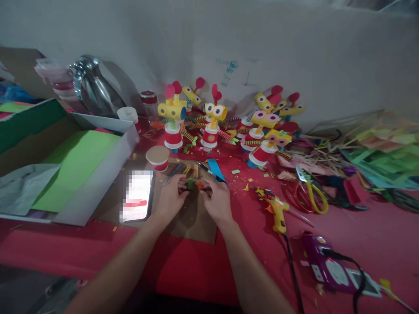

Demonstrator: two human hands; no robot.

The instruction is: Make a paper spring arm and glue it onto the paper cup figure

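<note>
Both hands are over a brown cardboard sheet on the red table. My left hand has its fingers closed at a small green accordion-folded paper strip. Opposite it, my right hand pinches an orange-red folded paper strip. The two strips are a small gap apart. Just beyond the fingertips lie a yellow-and-dark folded strip and an orange-and-yellow one. A paper cup with a brown top stands behind my left hand, and a lit phone lies to its left.
Several paper-cup figures with yellow heads stand along the wall. Right of my hands lie a yellow glue gun with its cord, scissors and a purple device. At left sits an open box of coloured paper, with a metal jug behind it.
</note>
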